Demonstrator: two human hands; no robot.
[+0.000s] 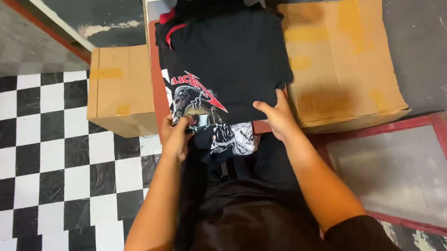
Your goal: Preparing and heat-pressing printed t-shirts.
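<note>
A folded black T-shirt [229,57] with a red and grey skull print lies on a reddish board [156,88] between two boxes. My left hand [176,136] pinches its near left hem, fingers closed on the cloth. My right hand [277,117] grips the near right corner, thumb on top. Under the hem, more black cloth with a white print [233,138] hangs down toward my lap. A red-trimmed collar [171,32] shows at the shirt's far left.
A small cardboard box [120,91] stands to the left and a larger one [342,62] to the right. A red-framed screen [405,173] lies on the floor at right. Black-and-white checkered flooring [43,169] covers the left side.
</note>
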